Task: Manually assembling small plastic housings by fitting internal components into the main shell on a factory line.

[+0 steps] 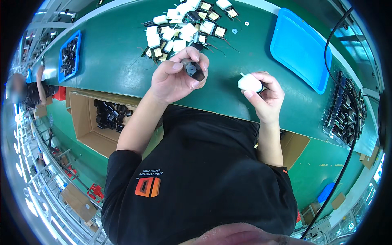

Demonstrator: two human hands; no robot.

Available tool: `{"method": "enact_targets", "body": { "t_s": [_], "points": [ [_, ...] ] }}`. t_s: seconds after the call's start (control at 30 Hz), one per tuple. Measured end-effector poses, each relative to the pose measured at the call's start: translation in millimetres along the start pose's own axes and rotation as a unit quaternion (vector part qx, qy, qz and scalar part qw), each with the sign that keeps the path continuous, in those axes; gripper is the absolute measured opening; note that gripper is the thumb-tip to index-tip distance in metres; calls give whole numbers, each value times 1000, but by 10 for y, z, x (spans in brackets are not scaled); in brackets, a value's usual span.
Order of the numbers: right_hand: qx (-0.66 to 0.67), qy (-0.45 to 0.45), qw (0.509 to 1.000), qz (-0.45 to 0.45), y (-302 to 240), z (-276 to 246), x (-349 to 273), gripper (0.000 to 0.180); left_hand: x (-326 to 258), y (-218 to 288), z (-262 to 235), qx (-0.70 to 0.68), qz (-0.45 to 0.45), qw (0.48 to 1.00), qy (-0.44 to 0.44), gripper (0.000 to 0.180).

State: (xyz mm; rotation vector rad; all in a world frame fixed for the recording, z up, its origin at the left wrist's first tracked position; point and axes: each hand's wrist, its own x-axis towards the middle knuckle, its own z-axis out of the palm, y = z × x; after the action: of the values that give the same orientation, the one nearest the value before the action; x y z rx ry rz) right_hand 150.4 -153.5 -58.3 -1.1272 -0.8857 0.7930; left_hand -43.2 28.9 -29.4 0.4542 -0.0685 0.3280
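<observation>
My left hand (171,77) is closed round a black plastic housing (193,70), whose dark end with a round disc-like centre faces up. Over the table's near edge, my right hand (265,96) pinches a rounded white plastic part (250,83) between thumb and fingers. A thin pale stem sticks out of that part's upper left, and something dark shows behind it. The two hands are apart. Beyond the left hand lies a heap of white parts (188,32) with small boards and thin wires.
An empty-looking blue tray (300,49) lies at the right of the green table (237,49). A blue bin of black parts (70,57) stands left. Below the edge is a cardboard box (87,126) with black pieces. Clear packs of dark parts (345,110) and a black cable (326,53) are far right.
</observation>
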Motion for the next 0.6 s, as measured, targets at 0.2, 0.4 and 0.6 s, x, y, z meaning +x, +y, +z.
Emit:
{"method": "enact_targets", "body": {
  "t_s": [0.2, 0.4, 0.6],
  "points": [
    [85, 144, 985, 30, 124, -25, 25, 34, 84, -328, 257, 805, 42, 590, -46, 21],
    [133, 240, 961, 28, 394, -142, -19, 31, 274, -412, 100, 881, -12, 471, -47, 18],
    [150, 248, 957, 29, 405, -154, -23, 32, 230, -316, 76, 732, 6, 670, 124, 19]
  ]
}}
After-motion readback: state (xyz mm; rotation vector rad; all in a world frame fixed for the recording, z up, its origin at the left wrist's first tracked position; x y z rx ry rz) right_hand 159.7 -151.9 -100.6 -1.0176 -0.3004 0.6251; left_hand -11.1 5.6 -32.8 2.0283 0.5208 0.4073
